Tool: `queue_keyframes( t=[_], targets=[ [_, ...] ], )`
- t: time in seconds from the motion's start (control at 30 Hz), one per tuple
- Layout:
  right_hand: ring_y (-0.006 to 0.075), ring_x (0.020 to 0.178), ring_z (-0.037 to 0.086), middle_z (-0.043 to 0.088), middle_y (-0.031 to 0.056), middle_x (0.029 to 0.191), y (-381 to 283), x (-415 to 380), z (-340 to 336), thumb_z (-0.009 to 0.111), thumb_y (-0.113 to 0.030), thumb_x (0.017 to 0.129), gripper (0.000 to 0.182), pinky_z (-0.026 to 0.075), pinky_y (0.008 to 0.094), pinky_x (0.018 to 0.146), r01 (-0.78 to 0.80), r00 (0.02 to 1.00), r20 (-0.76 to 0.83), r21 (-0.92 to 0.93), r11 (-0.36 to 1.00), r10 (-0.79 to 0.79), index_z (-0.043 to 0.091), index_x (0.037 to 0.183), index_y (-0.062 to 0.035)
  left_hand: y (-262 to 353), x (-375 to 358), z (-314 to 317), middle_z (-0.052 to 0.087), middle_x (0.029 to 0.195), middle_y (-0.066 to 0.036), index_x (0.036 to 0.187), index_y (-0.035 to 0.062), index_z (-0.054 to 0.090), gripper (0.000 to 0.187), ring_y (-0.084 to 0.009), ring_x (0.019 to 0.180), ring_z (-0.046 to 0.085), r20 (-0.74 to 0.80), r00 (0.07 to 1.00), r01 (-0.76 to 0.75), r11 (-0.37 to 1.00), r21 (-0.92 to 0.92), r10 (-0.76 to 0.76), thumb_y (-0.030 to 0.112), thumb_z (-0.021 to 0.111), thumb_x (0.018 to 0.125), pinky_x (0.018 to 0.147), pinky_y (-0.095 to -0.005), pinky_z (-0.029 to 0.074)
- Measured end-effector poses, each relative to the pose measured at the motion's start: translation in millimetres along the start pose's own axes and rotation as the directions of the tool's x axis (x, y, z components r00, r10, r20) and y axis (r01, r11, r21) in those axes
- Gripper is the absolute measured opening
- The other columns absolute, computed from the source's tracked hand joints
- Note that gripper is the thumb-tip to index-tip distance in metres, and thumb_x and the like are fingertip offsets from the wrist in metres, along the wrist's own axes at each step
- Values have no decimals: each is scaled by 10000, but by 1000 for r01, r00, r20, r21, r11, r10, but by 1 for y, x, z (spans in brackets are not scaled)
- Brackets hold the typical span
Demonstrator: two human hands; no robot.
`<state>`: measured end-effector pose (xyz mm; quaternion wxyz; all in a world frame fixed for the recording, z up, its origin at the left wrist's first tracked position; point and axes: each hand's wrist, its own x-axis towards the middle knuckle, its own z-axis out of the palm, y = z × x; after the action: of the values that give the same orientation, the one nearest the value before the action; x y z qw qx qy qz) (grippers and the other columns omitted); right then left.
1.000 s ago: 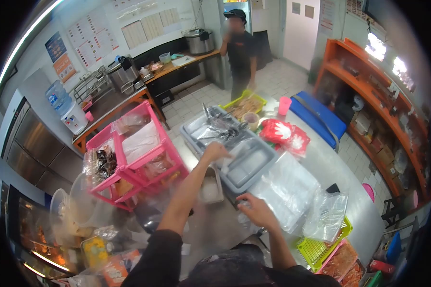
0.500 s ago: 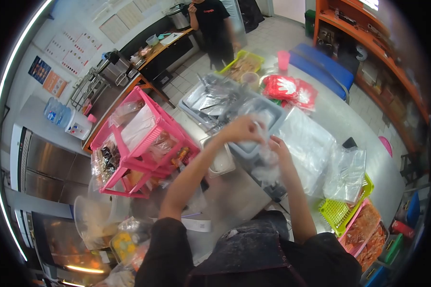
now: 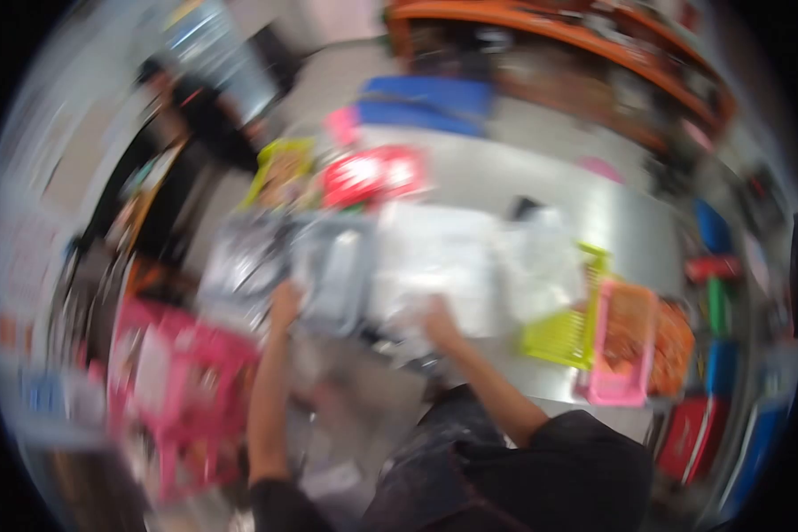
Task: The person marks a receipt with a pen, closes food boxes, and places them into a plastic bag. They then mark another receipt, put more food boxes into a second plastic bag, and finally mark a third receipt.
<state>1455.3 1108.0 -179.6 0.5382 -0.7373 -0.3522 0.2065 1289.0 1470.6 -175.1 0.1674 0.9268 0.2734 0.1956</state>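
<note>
The whole view is smeared by motion. My left hand (image 3: 285,303) is at the near left edge of a grey-blue tray (image 3: 337,275), its fingers too blurred to read. Farther right, my right hand (image 3: 436,319) is beside crumpled clear plastic (image 3: 408,330); whether its fingers grip the plastic is unclear. A stack of clear plastic bags (image 3: 439,257) lies flat just beyond my right hand. Dark items in clear wrap (image 3: 244,257) fill the container left of the tray.
A pink rack (image 3: 191,363) stands at the left. Red packets (image 3: 372,176) and a yellow-green basket (image 3: 279,168) are at the back. On the right are another yellow-green basket (image 3: 559,337) and a pink basket of orange food (image 3: 625,341). A person in black (image 3: 208,115) stands at the back left.
The view has swung to the right, so the table contents appear farther left. My hands have moved apart; the left is now at the tray, while the right remains near the crumpled plastic.
</note>
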Motion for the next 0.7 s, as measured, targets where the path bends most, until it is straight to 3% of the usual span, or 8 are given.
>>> queue_keyframes(
  t=[0.03,0.07,0.1,0.17,0.23,0.47,0.57,0.7],
  targets=[
    [252,1009,581,694,92,970,29,5,15,536,-187,933,295,390,399,998,15,993,-119,226,974,12,629,1161,-25,-25,3,16,653,769,-178,900,-2,674,272,-342,711,626,-93,993,-69,992,107,79,213,718,740,642,-447,471],
    [220,1040,585,687,75,975,-44,2,-28,594,-209,933,330,409,386,1002,42,994,-94,-169,985,-59,599,1205,-21,15,12,-14,641,688,-163,860,-4,674,293,-329,615,614,57,996,79,987,-142,-71,228,744,694,577,-437,465],
    [194,1024,596,653,72,1029,-137,-1,-75,652,-223,919,378,466,353,935,-390,894,49,573,720,446,571,1238,-39,31,19,-25,660,685,-140,848,3,682,278,-287,596,638,131,986,116,986,-120,-100,185,771,657,569,-409,486],
    [174,833,619,597,47,941,-84,8,-61,634,-221,938,323,539,346,715,-60,977,-123,622,781,173,539,1215,-85,66,16,-51,710,736,-109,921,-12,711,357,-197,650,684,164,893,449,858,-249,-419,83,844,604,626,-355,537],
    [171,751,593,560,18,857,-103,10,-85,615,-186,943,271,525,370,629,-80,989,21,911,404,149,508,1182,-116,51,19,-49,704,703,-116,872,-27,719,361,-194,630,675,96,947,319,938,-138,-308,113,881,581,607,-347,531],
    [170,608,568,580,40,889,-95,16,-71,666,-224,903,255,474,317,513,151,977,-176,970,190,123,528,1106,-155,26,25,-51,509,424,-50,476,26,568,504,-137,394,471,184,971,141,986,88,-155,349,954,485,450,-321,396],
    [141,609,527,525,16,839,-78,10,-66,643,-166,908,291,416,287,492,-5,973,-15,996,86,229,490,1155,-183,22,31,-47,599,558,-151,565,19,615,765,-300,511,597,246,968,-126,949,290,53,744,820,433,522,-423,456],
    [126,643,485,483,-8,838,-88,8,-73,585,-106,868,222,455,265,521,-38,986,44,998,-42,162,493,1054,-187,71,28,-82,667,729,-185,732,9,692,757,-311,633,625,344,930,34,965,260,-125,741,743,547,610,-456,462]
  ],
)
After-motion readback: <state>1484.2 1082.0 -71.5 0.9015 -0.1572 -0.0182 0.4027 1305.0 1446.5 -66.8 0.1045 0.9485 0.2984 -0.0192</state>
